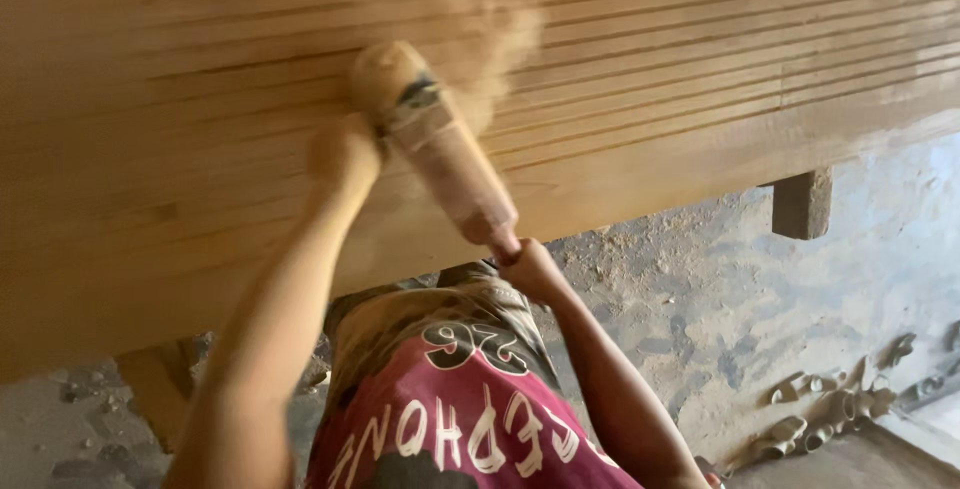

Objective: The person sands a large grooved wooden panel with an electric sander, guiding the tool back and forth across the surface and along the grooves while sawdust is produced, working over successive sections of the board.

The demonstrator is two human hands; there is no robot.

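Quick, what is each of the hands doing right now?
Left hand: closed on the front of the dusty power tool, pressed to the grooved wooden panel.
Right hand: closed on the tool's rear end.

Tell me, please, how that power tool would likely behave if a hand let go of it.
The tool looks long and rounded, so it would probably roll. Both the left hand and right hand grip it, suggesting weight. Sawdust coats it, so likely slippery.

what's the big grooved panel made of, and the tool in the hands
Grooved panel: looks like bare, unfinished wood, pale tan with visible grain, parallel grooves and fine dust rising off it. Tool: dust-coated and blurred; its long body looks like plastic or metal with a dark band, but the coating leaves that open. Left hand and right hand hold it.
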